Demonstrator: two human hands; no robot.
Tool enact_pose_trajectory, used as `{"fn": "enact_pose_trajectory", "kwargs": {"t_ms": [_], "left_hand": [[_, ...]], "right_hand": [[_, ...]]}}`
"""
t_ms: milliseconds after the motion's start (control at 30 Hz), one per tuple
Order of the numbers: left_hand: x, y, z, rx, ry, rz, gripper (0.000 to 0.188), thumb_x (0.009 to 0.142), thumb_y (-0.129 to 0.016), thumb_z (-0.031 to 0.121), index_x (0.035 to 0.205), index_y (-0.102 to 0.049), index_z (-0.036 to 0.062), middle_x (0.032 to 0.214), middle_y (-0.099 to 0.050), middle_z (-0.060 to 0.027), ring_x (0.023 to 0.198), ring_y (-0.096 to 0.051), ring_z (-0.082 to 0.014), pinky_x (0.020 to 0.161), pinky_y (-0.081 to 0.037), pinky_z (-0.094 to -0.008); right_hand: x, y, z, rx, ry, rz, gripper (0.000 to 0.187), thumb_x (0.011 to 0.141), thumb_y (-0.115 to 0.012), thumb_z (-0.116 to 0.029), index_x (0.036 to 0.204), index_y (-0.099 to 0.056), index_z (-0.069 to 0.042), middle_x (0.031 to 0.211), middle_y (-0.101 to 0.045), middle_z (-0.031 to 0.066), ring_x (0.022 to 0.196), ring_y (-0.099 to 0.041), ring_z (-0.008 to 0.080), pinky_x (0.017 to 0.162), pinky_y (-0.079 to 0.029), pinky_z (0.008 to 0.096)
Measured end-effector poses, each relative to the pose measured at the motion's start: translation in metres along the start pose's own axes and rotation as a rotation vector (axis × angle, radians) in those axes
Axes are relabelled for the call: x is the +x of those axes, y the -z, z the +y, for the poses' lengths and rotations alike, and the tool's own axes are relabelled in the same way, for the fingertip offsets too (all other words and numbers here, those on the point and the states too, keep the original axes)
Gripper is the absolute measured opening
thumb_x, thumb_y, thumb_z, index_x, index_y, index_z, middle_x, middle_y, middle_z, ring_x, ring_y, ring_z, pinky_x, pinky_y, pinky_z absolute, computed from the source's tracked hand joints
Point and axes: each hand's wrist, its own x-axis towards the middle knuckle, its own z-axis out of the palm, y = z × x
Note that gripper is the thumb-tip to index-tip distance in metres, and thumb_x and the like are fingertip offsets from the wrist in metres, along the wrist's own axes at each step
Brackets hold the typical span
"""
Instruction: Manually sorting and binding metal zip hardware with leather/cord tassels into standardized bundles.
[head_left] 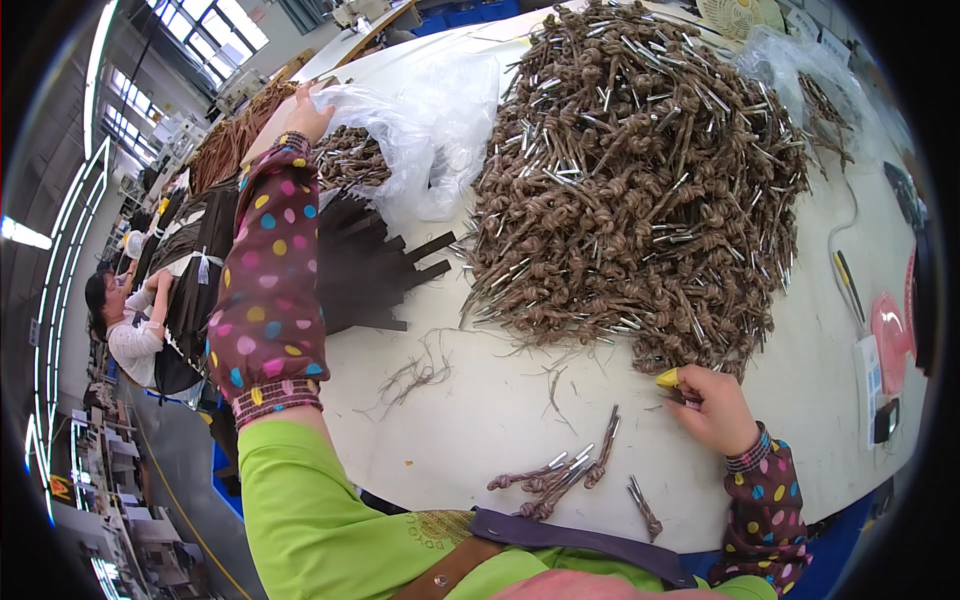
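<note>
My left hand (308,118), in a polka-dot sleeve, reaches to the far left and grips the edge of a clear plastic bag (425,125). Under and beside the bag lie more brown knotted cords (350,155). My right hand (718,408) is closed low over the table, by the near edge of a large heap of brown knotted cords with metal tips (640,190). Something yellow shows at its fingertips; what the fingers hold is mostly hidden. Several loose knotted cords (555,475) lie in front of me, with one separate cord (645,510) to their right.
Dark brown flat strips (365,265) fan out beneath my left arm. Thread scraps (420,372) litter the white table (380,440). At right are a yellow-and-black tool (848,285), a pink object (890,335) and another plastic bag (800,75). A co-worker (135,325) works at far left.
</note>
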Motion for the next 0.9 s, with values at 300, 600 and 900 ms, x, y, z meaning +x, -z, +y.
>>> {"fn": "enact_pose_trajectory", "kwargs": {"t_ms": [300,600,900], "left_hand": [[-0.271,0.096,0.177,-0.386,-0.792,-0.855,0.047,0.081,-0.063,0.022,0.122,-0.047,0.004,0.121,-0.05,-0.0135,0.103,-0.054,-0.0244,0.086,-0.044,-0.0345],[-0.425,0.022,0.185,-0.429,-0.848,-0.701,0.111,0.059,-0.071,0.058,0.138,-0.019,0.0015,0.142,-0.014,-0.0268,0.132,-0.015,-0.044,0.104,-0.016,-0.054],[-0.458,0.03,0.213,-0.315,-0.995,-0.566,0.057,0.069,-0.066,0.023,0.123,-0.047,0.0181,0.125,-0.044,-0.008,0.103,-0.046,-0.0271,0.084,-0.038,-0.0398]], "right_hand": [[0.002,-0.005,0.013,0.011,0.023,0.055,0.019,0.074,-0.066,-0.012,0.087,-0.055,-0.003,0.064,-0.048,0.0096,0.055,-0.047,0.0251,0.051,-0.039,0.032],[0.005,-0.008,0.013,-0.019,0.152,0.084,0.019,0.077,-0.063,-0.014,0.09,-0.055,-0.003,0.063,-0.051,0.0099,0.058,-0.052,0.0278,0.053,-0.04,0.0355],[-0.003,-0.009,0.018,-0.095,0.212,0.11,0.02,0.078,-0.062,-0.02,0.092,-0.057,-0.005,0.067,-0.056,0.01,0.065,-0.056,0.0292,0.057,-0.042,0.0388]]}}
